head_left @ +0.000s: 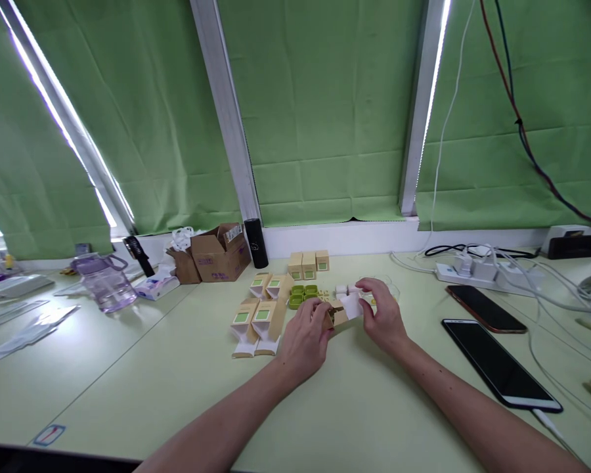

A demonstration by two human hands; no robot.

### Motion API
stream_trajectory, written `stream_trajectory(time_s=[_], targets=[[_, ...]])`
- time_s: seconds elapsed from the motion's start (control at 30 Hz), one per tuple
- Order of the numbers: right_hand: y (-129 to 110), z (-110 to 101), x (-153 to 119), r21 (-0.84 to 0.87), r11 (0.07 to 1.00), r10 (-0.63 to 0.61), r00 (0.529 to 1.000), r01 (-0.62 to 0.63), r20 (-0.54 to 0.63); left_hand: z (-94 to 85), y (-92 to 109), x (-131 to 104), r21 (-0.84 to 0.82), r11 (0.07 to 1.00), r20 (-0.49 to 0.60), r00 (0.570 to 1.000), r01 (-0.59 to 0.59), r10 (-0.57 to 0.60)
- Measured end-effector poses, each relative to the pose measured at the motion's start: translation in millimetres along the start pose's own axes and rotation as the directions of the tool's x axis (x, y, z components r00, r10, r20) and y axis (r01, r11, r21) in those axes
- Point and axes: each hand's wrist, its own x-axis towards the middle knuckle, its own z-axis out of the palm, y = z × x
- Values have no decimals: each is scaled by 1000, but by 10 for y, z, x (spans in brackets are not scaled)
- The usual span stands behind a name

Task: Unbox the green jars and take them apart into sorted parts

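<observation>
My left hand (305, 335) is wrapped round a small brown cardboard box (341, 316) above the table. Thumb and fingers of my right hand (381, 315) pinch the box's white inner flap (352, 306). The box's open end faces right; what is inside cannot be made out. Left of my left hand lie several similar boxes (262, 315) with green labels and their white flaps folded out. Just beyond my hands are green square containers (304, 293), small yellowish pieces (324, 295) and white pieces (342, 290). Three boxes (308, 264) stand upright farther back.
Two phones (497, 361) (485, 307) and a power strip (487, 276) with tangled cables occupy the right. At the back left are a large carton (220, 255), a black cylinder (256, 243), a tissue pack (156, 286) and a purple bottle (106, 282).
</observation>
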Motion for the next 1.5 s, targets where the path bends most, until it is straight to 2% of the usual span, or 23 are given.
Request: stream_trajectory(time_s=[0.13, 0.27, 0.4, 0.77, 1.0, 1.1, 1.3, 1.5], targets=[[53, 23, -14, 12, 996, -85, 995, 85, 47, -3, 2, 3, -19, 1000, 14, 1000, 7, -7], [39, 38, -33, 63, 992, -117, 990, 112, 80, 14, -11, -5, -34, 999, 1, 1000, -1, 1], [-10, 43, -69, 35, 994, -108, 983, 104, 146, 33, -26, -10, -58, 998, -7, 1000, 3, -3], [-147, -10, -56, 154, 988, -46, 970, 9, 240, 48, -76, -4, -158, 986, -34, 998, 42, -48], [-220, -38, -21, 62, 987, -160, 911, 147, 379, 56, -93, -2, -193, 976, -47, 993, 97, -108], [-222, -27, -20, 49, 983, -182, 902, 177, 392, 58, -93, 0, -200, 975, -52, 993, 97, -110], [-206, -33, -32, 115, 989, -129, 927, 94, 351, 41, -83, 0, -203, 973, -30, 993, 109, -117], [-233, 31, -47, 27, 998, 48, 945, -59, 323, 39, -54, -19, -151, 988, -10, 999, 39, -41]])
